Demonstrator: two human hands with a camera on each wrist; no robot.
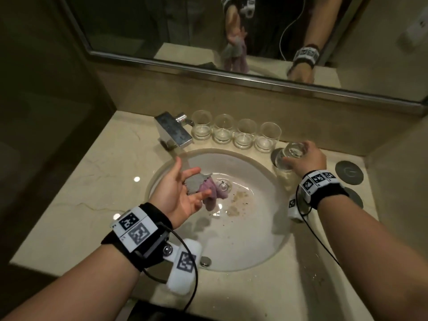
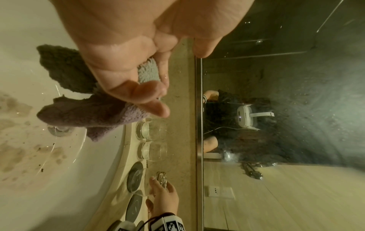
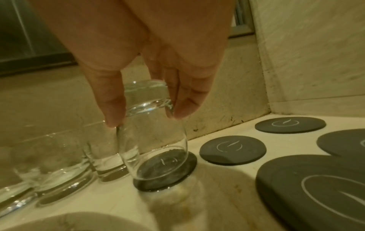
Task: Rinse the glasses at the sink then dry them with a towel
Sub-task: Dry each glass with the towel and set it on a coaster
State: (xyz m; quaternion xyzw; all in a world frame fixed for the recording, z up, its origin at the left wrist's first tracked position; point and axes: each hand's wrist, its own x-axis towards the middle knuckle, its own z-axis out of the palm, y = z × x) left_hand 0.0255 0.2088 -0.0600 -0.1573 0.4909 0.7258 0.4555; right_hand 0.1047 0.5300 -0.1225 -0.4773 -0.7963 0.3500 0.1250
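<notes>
Both hands busy: my left hand loosely pinches a towel over the sink, my right hand grips an upturned glass above a coaster.

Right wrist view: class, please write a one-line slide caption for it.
Right hand holds an upturned glass, mouth down, tilted over a dark coaster beside a row of glasses.

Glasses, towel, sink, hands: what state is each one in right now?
Held glass: upside down, tilted over a dark coaster.
Four glasses: upright in a row, empty.
Towel: bunched, hanging over the sink.
Sink: stained, no water running.
Left hand: holds the towel.
Right hand: grips the held glass by its base.
</notes>
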